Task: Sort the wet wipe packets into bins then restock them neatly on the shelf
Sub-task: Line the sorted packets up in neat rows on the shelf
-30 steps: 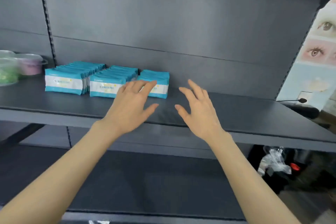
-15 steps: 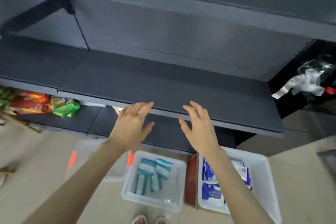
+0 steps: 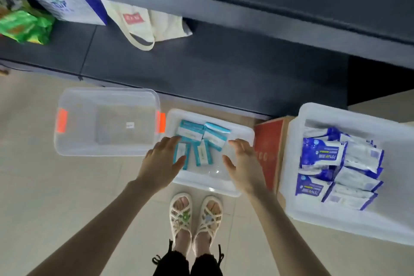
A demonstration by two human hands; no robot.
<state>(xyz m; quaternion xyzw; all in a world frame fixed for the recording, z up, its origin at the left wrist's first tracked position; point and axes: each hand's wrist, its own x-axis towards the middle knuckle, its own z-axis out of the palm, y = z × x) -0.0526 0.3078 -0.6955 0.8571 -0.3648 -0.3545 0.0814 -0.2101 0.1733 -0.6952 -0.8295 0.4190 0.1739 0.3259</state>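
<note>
A small white bin (image 3: 243, 139) stands on the floor in front of my feet with several teal wet wipe packets (image 3: 202, 141) lying loose in it. My left hand (image 3: 162, 161) hovers over the bin's left side, fingers spread and empty. Over its right side hangs my right hand (image 3: 245, 163), also spread and empty. A larger white bin (image 3: 298, 186) at the right holds several blue and white wet wipe packets (image 3: 336, 163).
A clear lidded box with orange latches (image 3: 105, 121) sits left of the small bin. A red carton (image 3: 267, 150) stands between the two white bins. The dark bottom shelf (image 3: 201, 63) carries a canvas tote (image 3: 147, 22), a white bag (image 3: 65, 4) and green packs (image 3: 24, 27).
My view dropped from the upper shelf with its teal packet rows down to the floor bins. Both empty hands came down and now hover over the small bin.
</note>
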